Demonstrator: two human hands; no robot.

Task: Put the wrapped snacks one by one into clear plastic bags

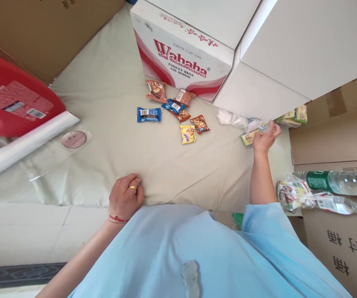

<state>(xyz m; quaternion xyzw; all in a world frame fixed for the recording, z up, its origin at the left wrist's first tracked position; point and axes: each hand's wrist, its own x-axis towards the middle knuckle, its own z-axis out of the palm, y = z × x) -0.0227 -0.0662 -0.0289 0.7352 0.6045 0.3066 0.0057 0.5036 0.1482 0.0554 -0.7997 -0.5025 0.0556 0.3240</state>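
Note:
My left hand (126, 194) rests curled on the cloth close to my body, with nothing visible in it. On the right, my right hand (265, 138) reaches forward, its fingers bent and apart. Its thumb side is at the end of a yellow-green packet (248, 138); whether they touch I cannot tell. Crumpled clear plastic (232, 118) lies just beyond. In the middle are wrapped snacks: a blue packet (149, 114), a second blue packet (173, 106), a yellow cookie packet (188, 134), a brown cookie packet (200, 124), and several more brown ones, some overlapping.
A Wahaha water carton (181, 62) and a white box (271, 89) stand behind the snacks. At left are a red container (17, 95), a white roll (26, 145) and a pink disc (73, 139). More packets (300, 114) and a green-labelled bottle (346, 182) lie right.

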